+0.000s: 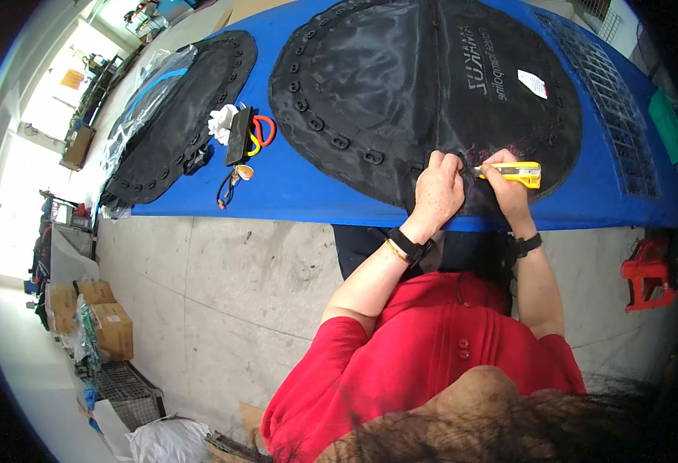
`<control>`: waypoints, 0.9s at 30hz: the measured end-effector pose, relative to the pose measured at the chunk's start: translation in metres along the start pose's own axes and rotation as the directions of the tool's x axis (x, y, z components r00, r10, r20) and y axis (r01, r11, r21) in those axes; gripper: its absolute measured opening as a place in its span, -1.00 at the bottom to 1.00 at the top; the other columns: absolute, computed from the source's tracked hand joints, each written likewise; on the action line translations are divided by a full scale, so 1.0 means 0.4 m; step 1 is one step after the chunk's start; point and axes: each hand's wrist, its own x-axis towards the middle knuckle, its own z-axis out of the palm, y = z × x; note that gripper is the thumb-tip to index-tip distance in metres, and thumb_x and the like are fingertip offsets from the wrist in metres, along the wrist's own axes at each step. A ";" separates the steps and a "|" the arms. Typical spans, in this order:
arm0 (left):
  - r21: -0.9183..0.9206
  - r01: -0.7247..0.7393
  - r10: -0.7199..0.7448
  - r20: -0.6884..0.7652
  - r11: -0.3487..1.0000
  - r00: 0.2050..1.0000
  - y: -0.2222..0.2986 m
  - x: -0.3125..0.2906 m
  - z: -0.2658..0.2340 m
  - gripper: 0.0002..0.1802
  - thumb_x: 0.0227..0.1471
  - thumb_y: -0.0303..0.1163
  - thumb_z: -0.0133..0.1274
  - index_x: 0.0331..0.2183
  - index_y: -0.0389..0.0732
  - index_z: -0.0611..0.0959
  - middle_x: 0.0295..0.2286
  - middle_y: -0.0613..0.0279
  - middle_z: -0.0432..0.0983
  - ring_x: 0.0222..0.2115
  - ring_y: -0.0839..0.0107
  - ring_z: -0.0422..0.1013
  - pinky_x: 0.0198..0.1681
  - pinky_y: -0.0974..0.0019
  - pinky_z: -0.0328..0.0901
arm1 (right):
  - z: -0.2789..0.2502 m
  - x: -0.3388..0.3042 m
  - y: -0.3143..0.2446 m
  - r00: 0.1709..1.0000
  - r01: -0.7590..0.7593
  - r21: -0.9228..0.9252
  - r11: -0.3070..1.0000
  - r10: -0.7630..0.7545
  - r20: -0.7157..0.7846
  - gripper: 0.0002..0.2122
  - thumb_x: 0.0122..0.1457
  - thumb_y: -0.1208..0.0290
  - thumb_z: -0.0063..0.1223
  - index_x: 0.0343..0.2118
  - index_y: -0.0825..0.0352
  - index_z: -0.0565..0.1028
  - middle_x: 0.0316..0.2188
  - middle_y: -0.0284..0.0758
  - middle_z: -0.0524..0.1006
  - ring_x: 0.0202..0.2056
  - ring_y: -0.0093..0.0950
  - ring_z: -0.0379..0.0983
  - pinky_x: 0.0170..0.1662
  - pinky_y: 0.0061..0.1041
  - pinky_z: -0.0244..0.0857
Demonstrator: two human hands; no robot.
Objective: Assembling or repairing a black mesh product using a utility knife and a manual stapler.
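Note:
A round black fabric mat (pixel 408 85) with a ring of loops along its rim lies on a blue table (pixel 293 193). My left hand (pixel 437 193) pinches the mat's near edge and presses it down. My right hand (pixel 506 185) grips a yellow utility knife (pixel 518 174), with its tip pointing left at the fabric edge just beside my left fingers. Both wrists carry dark bands. A white tag (pixel 533 83) sits on the mat's right part.
A second black round mat (pixel 177 116), partly in clear plastic, lies at the table's left. Between the mats are a white rag (pixel 221 123), a black case (pixel 238 135) and red and yellow loops (pixel 260 133). A wire grid (pixel 609 100) lies right. Cardboard boxes (pixel 111 328) stand on the floor.

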 end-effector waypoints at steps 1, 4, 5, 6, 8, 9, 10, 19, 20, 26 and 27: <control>-0.006 0.003 -0.003 0.005 1.000 1.000 0.001 -0.001 0.000 -0.85 -0.01 -0.60 0.05 -0.31 -0.21 0.55 -0.38 -0.03 0.42 -0.37 -0.12 0.46 -0.33 -0.02 0.38 | -0.002 -0.003 -0.001 1.000 -0.003 -0.003 1.000 0.003 -0.004 -0.93 0.20 0.56 0.05 -0.42 0.32 0.43 -0.47 -0.42 0.46 -0.36 -0.63 0.41 -0.23 -0.58 0.30; -0.010 0.023 -0.023 0.026 1.000 0.999 0.001 -0.003 0.002 -0.85 -0.01 -0.60 0.04 -0.31 -0.21 0.55 -0.38 -0.03 0.42 -0.37 -0.12 0.46 -0.33 -0.02 0.38 | -0.001 -0.007 -0.003 1.000 -0.026 0.013 1.000 0.026 -0.014 -0.93 0.20 0.56 0.05 -0.42 0.32 0.43 -0.46 -0.42 0.45 -0.35 -0.63 0.41 -0.23 -0.59 0.30; -0.004 0.039 -0.039 0.036 0.999 0.999 0.000 -0.003 0.001 -0.85 0.00 -0.60 0.04 -0.31 -0.21 0.55 -0.37 -0.03 0.41 -0.38 -0.12 0.45 -0.33 -0.03 0.38 | 0.000 -0.008 -0.002 1.000 0.004 -0.015 1.000 -0.005 -0.009 -0.92 0.20 0.56 0.06 -0.42 0.31 0.43 -0.46 -0.42 0.45 -0.36 -0.63 0.41 -0.24 -0.59 0.30; 0.005 0.044 -0.044 0.036 0.999 0.998 -0.002 -0.006 0.002 -0.85 0.00 -0.60 0.03 -0.31 -0.20 0.55 -0.38 -0.03 0.41 -0.39 -0.10 0.45 -0.34 -0.01 0.38 | 0.001 -0.009 -0.001 0.999 0.032 -0.043 0.999 -0.032 -0.004 -0.92 0.20 0.55 0.06 -0.42 0.31 0.43 -0.46 -0.43 0.45 -0.36 -0.63 0.41 -0.25 -0.59 0.30; 0.000 0.055 -0.054 0.043 0.999 0.998 0.001 -0.004 -0.002 -0.85 0.01 -0.60 0.03 -0.31 -0.20 0.55 -0.38 -0.02 0.41 -0.39 -0.09 0.45 -0.34 0.00 0.37 | 0.000 -0.009 -0.008 1.000 0.025 -0.093 0.995 -0.025 -0.007 -0.92 0.20 0.55 0.07 -0.42 0.31 0.43 -0.46 -0.43 0.45 -0.37 -0.64 0.41 -0.26 -0.60 0.30; 0.000 0.063 -0.063 0.040 0.998 0.997 0.001 -0.002 -0.002 -0.86 0.01 -0.60 0.03 -0.31 -0.20 0.55 -0.39 -0.02 0.40 -0.39 -0.09 0.45 -0.34 0.01 0.37 | -0.001 -0.009 -0.010 1.000 0.027 -0.139 0.990 -0.027 -0.002 -0.92 0.21 0.54 0.07 -0.41 0.30 0.43 -0.46 -0.44 0.46 -0.37 -0.64 0.41 -0.26 -0.60 0.30; 0.011 0.088 -0.089 0.050 0.996 0.995 0.006 0.000 -0.008 -0.86 0.02 -0.60 0.02 -0.31 -0.21 0.55 -0.38 -0.02 0.41 -0.39 -0.07 0.45 -0.35 0.03 0.37 | 0.001 -0.009 -0.005 1.000 0.004 -0.099 0.995 -0.005 -0.003 -0.92 0.21 0.53 0.08 -0.40 0.30 0.42 -0.46 -0.44 0.46 -0.37 -0.65 0.40 -0.26 -0.60 0.30; 0.029 0.122 -0.125 0.100 0.992 0.987 0.009 0.031 -0.018 -0.82 -0.01 -0.68 0.00 -0.32 -0.25 0.58 -0.39 0.02 0.43 -0.40 0.06 0.44 -0.31 0.15 0.35 | -0.009 -0.003 -0.026 0.995 -0.094 0.008 0.996 0.094 -0.016 -0.94 0.22 0.52 0.11 -0.34 0.31 0.45 -0.43 -0.42 0.49 -0.36 -0.66 0.42 -0.26 -0.59 0.32; 0.035 0.140 -0.143 0.123 0.990 0.982 0.010 0.034 -0.018 -0.81 -0.01 -0.68 -0.01 -0.32 -0.25 0.58 -0.39 0.02 0.43 -0.40 0.07 0.44 -0.32 0.16 0.36 | -0.010 -0.002 -0.029 0.995 -0.096 0.038 0.995 0.097 -0.031 -0.94 0.22 0.51 0.11 -0.31 0.32 0.46 -0.40 -0.40 0.51 -0.33 -0.65 0.45 -0.23 -0.59 0.34; 0.109 0.158 -0.172 0.131 0.981 0.976 0.022 0.042 -0.013 -0.83 -0.02 -0.65 0.03 -0.31 -0.26 0.58 -0.39 0.02 0.45 -0.39 0.06 0.45 -0.30 0.15 0.38 | -0.008 0.014 -0.034 0.998 0.015 -0.086 0.996 -0.020 -0.058 -0.86 0.20 0.53 0.16 -0.19 0.35 0.48 -0.31 -0.30 0.58 -0.26 -0.54 0.54 -0.17 -0.55 0.41; 0.112 0.163 -0.178 0.138 0.980 0.974 0.021 0.041 -0.008 -0.83 -0.02 -0.65 0.03 -0.31 -0.26 0.58 -0.39 0.02 0.45 -0.39 0.06 0.45 -0.30 0.15 0.38 | -0.008 0.015 -0.035 0.997 0.034 -0.095 0.995 -0.041 -0.065 -0.85 0.20 0.54 0.16 -0.19 0.35 0.47 -0.31 -0.29 0.58 -0.27 -0.52 0.55 -0.17 -0.54 0.41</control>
